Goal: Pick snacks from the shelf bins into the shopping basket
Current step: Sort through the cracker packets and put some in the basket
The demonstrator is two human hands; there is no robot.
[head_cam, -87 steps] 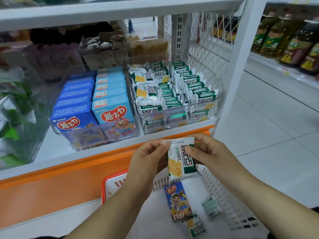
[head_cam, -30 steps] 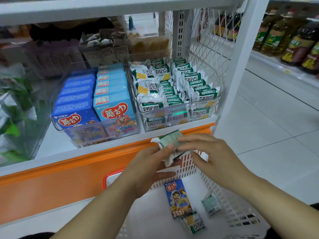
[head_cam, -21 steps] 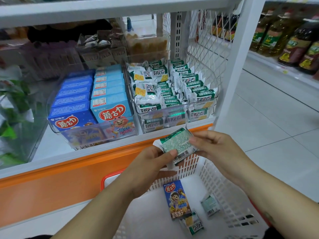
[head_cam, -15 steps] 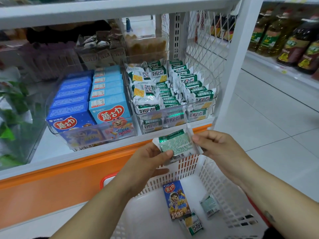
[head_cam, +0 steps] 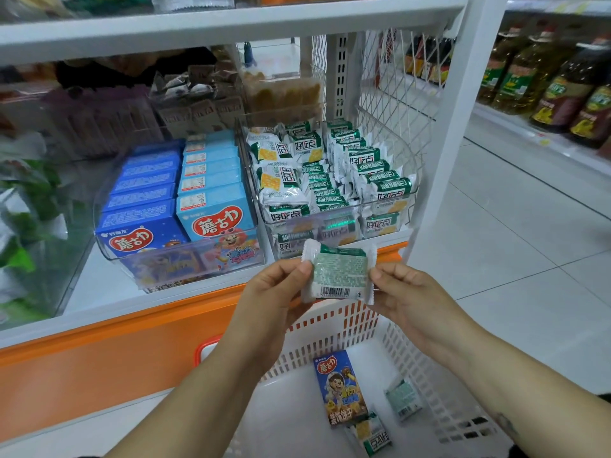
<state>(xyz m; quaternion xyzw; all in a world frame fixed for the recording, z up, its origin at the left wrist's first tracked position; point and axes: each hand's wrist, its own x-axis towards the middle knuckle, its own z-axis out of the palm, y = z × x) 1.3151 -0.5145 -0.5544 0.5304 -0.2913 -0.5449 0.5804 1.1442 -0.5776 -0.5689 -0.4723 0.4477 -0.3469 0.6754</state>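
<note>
A green-and-white cracker packet (head_cam: 339, 274) is held flat in front of the shelf edge, its back with the barcode facing me. My left hand (head_cam: 274, 292) pinches its left crimped edge and my right hand (head_cam: 401, 292) pinches its right edge. Below stands the white shopping basket (head_cam: 334, 328) with an orange rim. In it lie a dark blue snack box (head_cam: 339, 386) and two small cracker packets (head_cam: 401, 399), (head_cam: 372, 436). On the shelf, a clear bin (head_cam: 330, 223) holds several matching cracker packets.
Left of the cracker bin, a second clear bin (head_cam: 185, 256) holds several blue boxes. More bins with brown snacks (head_cam: 198, 104) stand behind. A white shelf post (head_cam: 443, 160) rises at the right, with oil bottles (head_cam: 562, 90) on a far shelf across the tiled floor.
The packet was held upright with its front toward me; it has been turned over to show its back and barcode and raised a little, level between both hands.
</note>
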